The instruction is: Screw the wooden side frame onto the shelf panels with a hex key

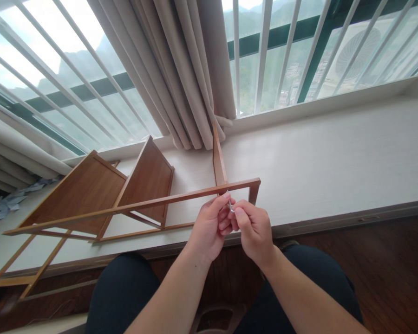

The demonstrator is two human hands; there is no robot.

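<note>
A brown wooden shelf frame (174,200) lies on its side along the pale window ledge, its panels standing up from it. Close to its right end, my right hand (255,227) pinches the bent end of a small metal hex key (231,206). The key's long arm points up at the underside of the frame's rail, where a shelf panel (218,157) meets it. My left hand (212,223) is closed around the key's upper part, thumb and forefinger together just below the rail. Any screw at the key's tip is too small to make out.
Two larger shelf panels (149,181) rise from the frame on the left. Grey curtains (181,69) hang behind it, between barred windows. The white ledge (320,153) stretches right, above a dark wooden floor (379,264). My knees are below the ledge.
</note>
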